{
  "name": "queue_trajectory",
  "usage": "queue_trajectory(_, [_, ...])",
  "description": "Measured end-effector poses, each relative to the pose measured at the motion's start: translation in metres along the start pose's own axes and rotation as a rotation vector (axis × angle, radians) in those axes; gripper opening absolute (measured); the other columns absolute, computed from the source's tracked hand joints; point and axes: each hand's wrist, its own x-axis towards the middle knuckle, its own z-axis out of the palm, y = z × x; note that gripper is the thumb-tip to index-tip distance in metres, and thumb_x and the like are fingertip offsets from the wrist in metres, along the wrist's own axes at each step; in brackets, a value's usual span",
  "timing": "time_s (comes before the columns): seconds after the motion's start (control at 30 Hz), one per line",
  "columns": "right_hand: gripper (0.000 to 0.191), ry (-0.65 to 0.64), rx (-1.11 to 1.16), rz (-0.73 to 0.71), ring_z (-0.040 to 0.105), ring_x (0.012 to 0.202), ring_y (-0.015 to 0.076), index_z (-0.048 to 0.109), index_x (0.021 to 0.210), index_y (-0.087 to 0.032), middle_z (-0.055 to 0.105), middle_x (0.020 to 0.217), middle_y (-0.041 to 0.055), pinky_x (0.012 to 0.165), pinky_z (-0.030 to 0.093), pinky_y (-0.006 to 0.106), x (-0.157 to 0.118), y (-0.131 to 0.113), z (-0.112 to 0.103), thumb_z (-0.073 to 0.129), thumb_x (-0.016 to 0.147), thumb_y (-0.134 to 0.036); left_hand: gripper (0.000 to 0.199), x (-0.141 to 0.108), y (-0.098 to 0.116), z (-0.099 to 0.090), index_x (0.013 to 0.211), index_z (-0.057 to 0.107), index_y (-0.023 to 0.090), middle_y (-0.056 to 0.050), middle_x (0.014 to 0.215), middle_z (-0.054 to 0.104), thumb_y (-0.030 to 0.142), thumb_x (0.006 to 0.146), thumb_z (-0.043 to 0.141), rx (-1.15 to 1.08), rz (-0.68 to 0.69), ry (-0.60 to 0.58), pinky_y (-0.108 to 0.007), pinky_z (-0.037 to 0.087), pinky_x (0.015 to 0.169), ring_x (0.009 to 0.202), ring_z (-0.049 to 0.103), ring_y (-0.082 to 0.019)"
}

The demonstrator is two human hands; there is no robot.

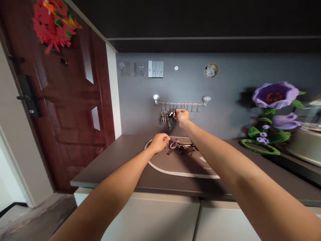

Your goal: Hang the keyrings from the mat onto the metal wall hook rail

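Note:
My right hand point(182, 116) is raised to a metal hook rail point(182, 103) on the grey wall, its fingers pinched on a key point(174, 114) just under the hooks. Left of it, several keys point(164, 117) hang from the rail, along with a dark tag point(169, 125). Lower down, my left hand point(160, 142) hovers at or rests on a brown mat point(173, 167), fingers curled together; anything in them is hidden. Close to its fingertips lies a pink loop strap point(173, 144) with a small dark piece. More dark and brown key items point(187, 149) lie beside it, partly behind my right forearm.
Purple fabric flowers point(276, 95) and a beige lidded appliance point(306, 144) stand on the counter point(107, 157) at right. Wall switches point(155, 69), clear hooks point(140, 68) and a round hole point(211, 70) are above the rail. A dark overhead cabinet point(200, 20) overhangs. A brown door point(75, 110) is at left.

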Motion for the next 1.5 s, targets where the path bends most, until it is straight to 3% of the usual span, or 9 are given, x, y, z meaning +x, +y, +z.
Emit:
queue_trajectory(0.37, [0.01,-0.06,0.052,0.067,0.045,0.043,0.0048,0.049,0.069,-0.015,0.048,0.052,-0.0043,0.039,0.036,0.015,-0.012,0.005,-0.008,0.044,0.077,-0.011,0.018,0.0,0.0,-0.002,0.062,0.054,0.014,0.001,0.054,0.056,0.021,0.076,0.045,0.027,-0.014,0.016,-0.02,0.042,0.051,0.046,0.051,-0.008])
queue_trajectory(0.77, [0.01,-0.003,-0.075,0.023,0.044,0.045,0.0044,0.049,0.068,-0.015,0.046,0.051,-0.0049,0.04,0.037,0.014,-0.002,0.016,-0.01,0.049,0.077,-0.017,0.016,0.001,-0.004,-0.003,0.067,0.055,0.013,-0.001,0.06,0.057,0.021,0.077,0.045,0.031,-0.019,0.008,-0.02,0.042,0.051,0.049,0.052,-0.008])
queue_trajectory(1.17, [0.01,-0.174,-0.148,0.078,0.046,0.049,0.0028,0.05,0.072,-0.015,0.048,0.059,-0.0044,0.052,0.043,0.016,-0.007,0.01,-0.022,0.045,0.08,-0.011,0.012,0.002,-0.009,-0.004,0.07,0.056,0.012,0.001,0.057,0.054,0.019,0.074,0.047,-0.007,-0.054,0.01,-0.018,0.042,0.05,0.05,0.052,-0.007])
queue_trajectory(1.5, [0.012,-0.261,-0.211,0.111,0.051,0.059,0.0051,0.05,0.086,-0.015,0.057,0.078,0.0021,0.062,0.048,0.022,-0.008,0.004,-0.031,0.046,0.078,-0.007,0.013,0.001,-0.009,-0.004,0.074,0.058,0.012,0.001,0.058,0.055,0.02,0.073,0.049,-0.002,-0.064,-0.003,-0.019,0.042,0.051,0.052,0.052,-0.008])
